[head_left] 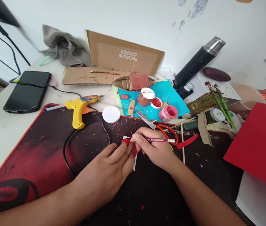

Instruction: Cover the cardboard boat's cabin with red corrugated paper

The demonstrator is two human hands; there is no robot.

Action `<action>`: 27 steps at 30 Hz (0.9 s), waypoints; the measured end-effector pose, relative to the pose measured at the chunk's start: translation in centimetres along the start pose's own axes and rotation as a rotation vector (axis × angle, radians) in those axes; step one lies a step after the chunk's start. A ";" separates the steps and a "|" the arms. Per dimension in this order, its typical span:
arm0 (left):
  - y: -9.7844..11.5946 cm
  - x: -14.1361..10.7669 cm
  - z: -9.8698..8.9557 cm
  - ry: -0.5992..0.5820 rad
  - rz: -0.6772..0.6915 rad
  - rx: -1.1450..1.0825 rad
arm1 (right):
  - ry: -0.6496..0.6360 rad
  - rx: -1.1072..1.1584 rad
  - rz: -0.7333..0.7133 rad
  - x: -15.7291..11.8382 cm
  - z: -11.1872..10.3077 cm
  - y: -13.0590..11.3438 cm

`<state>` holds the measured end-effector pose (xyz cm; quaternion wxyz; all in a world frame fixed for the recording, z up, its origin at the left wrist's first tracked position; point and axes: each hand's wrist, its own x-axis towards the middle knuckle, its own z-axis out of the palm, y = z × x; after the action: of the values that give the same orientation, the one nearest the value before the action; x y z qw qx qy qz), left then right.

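Observation:
My right hand (157,150) pinches a pencil (163,140), its tip end hidden among my fingers. Under the fingers of my left hand (110,164) lies a small piece of red corrugated paper (135,152), held down on a white piece of paper (134,165). Both hands meet over these pieces, so most of them are covered. Just beyond my right hand are scissors (162,127) with red handles, blades pointing away to the left. A red corrugated strip (188,141) lies right of the handles, beside a thin wooden stick (183,147).
On the dark mat (53,150) rests a yellow glue gun (77,113) with its cord, left of a white lid (111,114). Paint jars (168,112) and a cardboard boat shape (123,83) sit behind. A phone (27,91) is left; red paper (259,141) is right.

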<state>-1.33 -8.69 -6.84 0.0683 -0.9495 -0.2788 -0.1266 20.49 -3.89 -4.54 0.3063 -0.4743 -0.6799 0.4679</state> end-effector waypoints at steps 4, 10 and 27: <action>0.0 -0.1 0.0 0.002 0.002 0.009 | -0.010 -0.001 -0.001 0.1 -0.1 0.0; 0.0 0.1 -0.1 0.009 0.010 0.013 | -0.024 0.025 0.008 0.0 0.1 0.0; 0.0 -0.3 0.2 -0.005 -0.002 -0.011 | 0.109 0.223 0.060 -0.4 -0.1 0.5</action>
<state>-1.56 -8.79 -7.10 0.0623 -0.9499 -0.2791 -0.1260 20.91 -4.18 -4.97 0.3796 -0.4819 -0.5916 0.5231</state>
